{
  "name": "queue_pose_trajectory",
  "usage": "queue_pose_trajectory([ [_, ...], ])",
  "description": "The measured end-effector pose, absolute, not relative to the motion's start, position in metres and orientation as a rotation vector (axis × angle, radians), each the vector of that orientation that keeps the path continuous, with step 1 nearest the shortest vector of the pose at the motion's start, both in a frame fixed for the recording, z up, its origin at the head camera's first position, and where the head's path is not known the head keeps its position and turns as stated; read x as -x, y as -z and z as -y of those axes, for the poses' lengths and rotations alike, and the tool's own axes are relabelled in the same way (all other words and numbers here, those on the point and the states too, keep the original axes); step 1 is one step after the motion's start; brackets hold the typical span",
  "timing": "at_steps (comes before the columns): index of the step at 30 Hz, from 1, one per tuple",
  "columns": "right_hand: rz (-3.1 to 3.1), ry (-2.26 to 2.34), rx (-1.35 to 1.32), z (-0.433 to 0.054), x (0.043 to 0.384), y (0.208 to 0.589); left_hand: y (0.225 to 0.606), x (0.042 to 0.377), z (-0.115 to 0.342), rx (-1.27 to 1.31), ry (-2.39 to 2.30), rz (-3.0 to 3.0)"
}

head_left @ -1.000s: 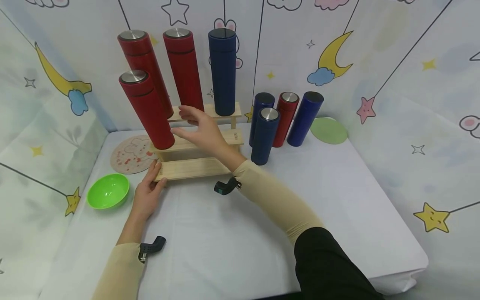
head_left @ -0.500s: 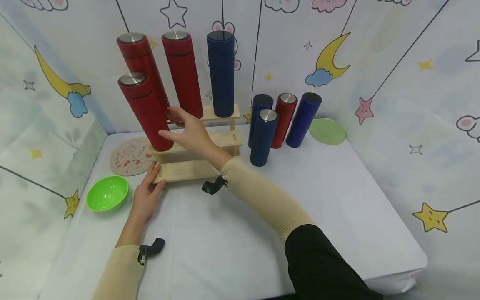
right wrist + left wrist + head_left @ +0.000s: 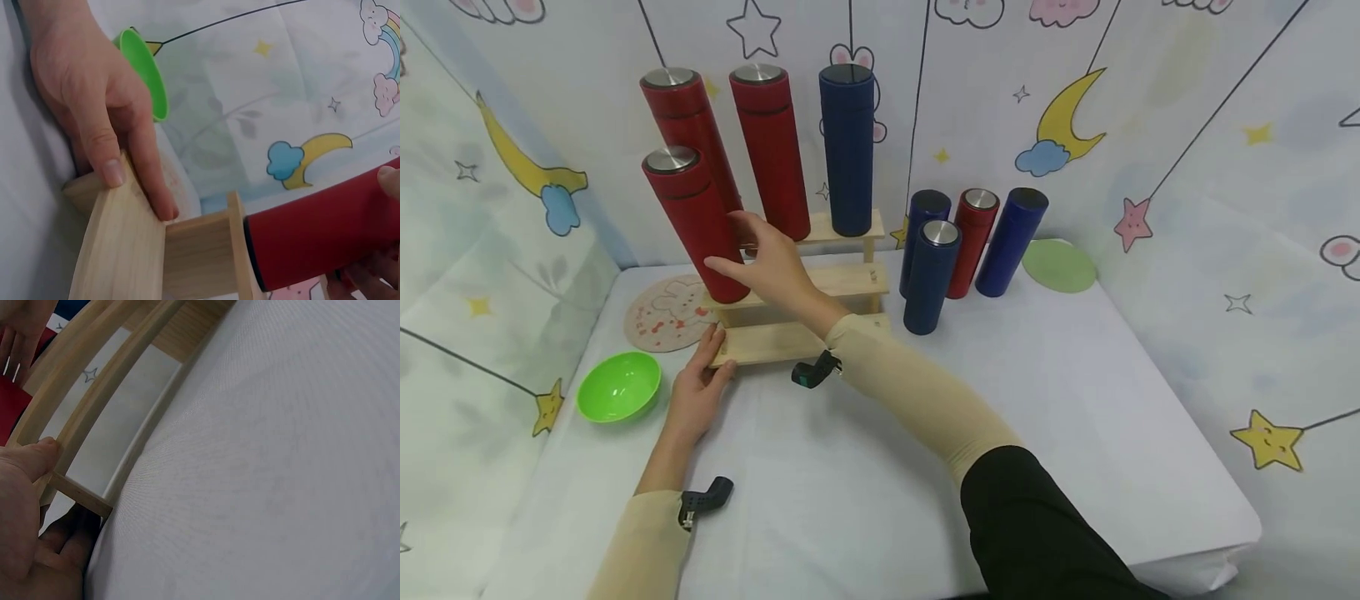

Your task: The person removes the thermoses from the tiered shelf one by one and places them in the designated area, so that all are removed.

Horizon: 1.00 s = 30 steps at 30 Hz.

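Note:
A red thermos flask with a steel lid stands on the left end of the middle step of a three-step wooden rack. My right hand grips its lower part, thumb in front and fingers on the far side. In the right wrist view the thumb lies on the red flask, with fingertips showing beneath. My left hand holds the left end of the lowest step. The left wrist view shows its thumb on top of the wood and other fingers below, partly hidden.
On the top step stand two red flasks and a blue flask. Several blue and red flasks stand right of the rack. A green bowl, a bunny-patterned mat and a green mat lie on the table.
My right hand has moved left from a gap beside the front red flask until its thumb and fingers came round it. The left hand has stayed on the rack.

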State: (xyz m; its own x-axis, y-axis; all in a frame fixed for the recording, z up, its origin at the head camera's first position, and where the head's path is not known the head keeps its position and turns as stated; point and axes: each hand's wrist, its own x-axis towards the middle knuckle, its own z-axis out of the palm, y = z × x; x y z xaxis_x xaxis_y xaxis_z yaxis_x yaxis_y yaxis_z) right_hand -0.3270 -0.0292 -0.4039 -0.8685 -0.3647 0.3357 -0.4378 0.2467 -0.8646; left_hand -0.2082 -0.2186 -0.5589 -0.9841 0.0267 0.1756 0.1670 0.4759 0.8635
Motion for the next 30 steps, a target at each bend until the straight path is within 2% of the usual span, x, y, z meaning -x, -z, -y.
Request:
queue_pose_trajectory([
  [13,2.450,-1.612,-0.698,0.040,0.326,0.404,0.558,0.208,0.218,0.155,1.512,2.589],
  [30,2.321,-1.683,-0.740,0.029,0.318,0.410,0.559,0.208,0.218,0.154,1.525,2.577],
])
